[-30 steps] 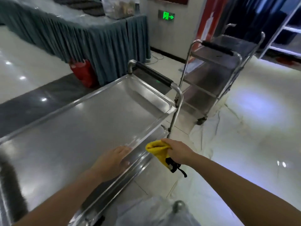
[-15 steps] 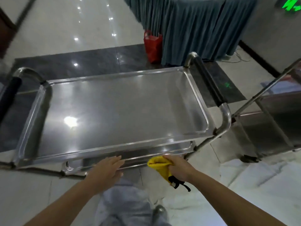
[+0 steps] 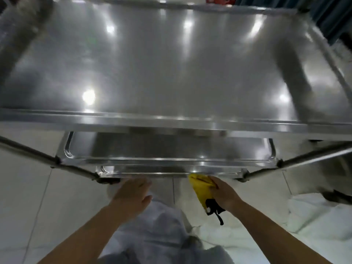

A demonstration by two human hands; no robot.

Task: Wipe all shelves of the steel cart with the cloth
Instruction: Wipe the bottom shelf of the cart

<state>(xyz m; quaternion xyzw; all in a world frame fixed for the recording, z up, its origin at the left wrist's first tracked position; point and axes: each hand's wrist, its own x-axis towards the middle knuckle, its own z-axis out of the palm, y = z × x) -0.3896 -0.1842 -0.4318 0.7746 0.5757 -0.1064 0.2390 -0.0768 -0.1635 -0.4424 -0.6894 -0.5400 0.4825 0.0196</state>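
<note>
at lowest shelf (image 3: 171, 173) edge | yellow cloth (image 3: 201, 189) gripped in right hand (image 3: 222, 193)

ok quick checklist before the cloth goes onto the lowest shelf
1. Cloth in grip: ok, the right hand holds the yellow cloth.
2. Cloth at the lowest shelf: ok, its tip meets the front rim.
3. Left hand free: ok, open, holding nothing.
4. Lowest shelf bare: cannot tell, only a front strip shows.
5. Middle shelf unobstructed: ok on the visible part.
6. Top shelf already wiped: cannot tell.
</note>
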